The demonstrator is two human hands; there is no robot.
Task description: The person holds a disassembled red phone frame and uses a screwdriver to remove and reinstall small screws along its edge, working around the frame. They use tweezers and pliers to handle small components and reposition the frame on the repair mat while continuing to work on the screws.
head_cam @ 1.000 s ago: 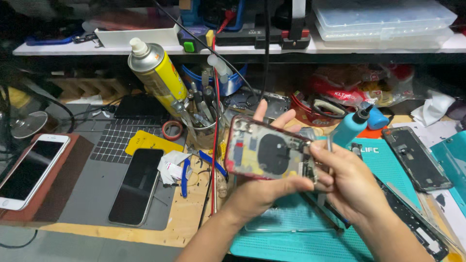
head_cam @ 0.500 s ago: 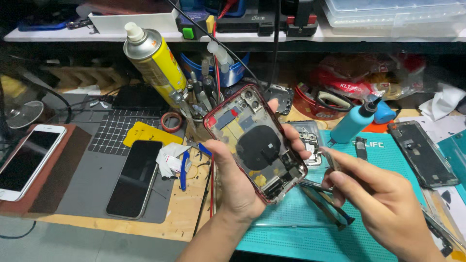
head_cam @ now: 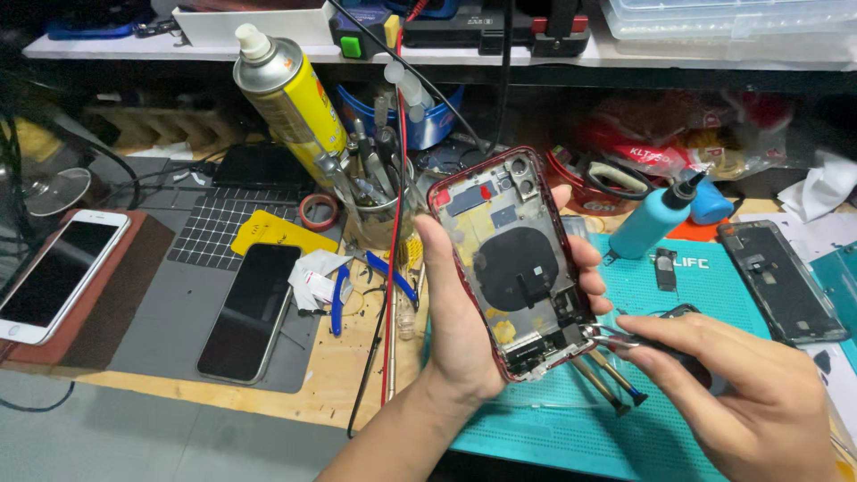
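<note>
Right hand (head_cam: 745,397) pinches tweezers (head_cam: 611,337) at the lower end of the opened red phone shell (head_cam: 513,263), gripped upright by the left hand (head_cam: 464,326) above the teal mat (head_cam: 714,268); a slip could, I judge, gouge delicate parts.

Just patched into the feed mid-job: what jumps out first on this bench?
The opened red phone shell, held up at centre by the left hand, with tweezers in the right hand at its lower corner. Behind, a yellow spray can leans over a tool cup; two phones lie left.
</note>
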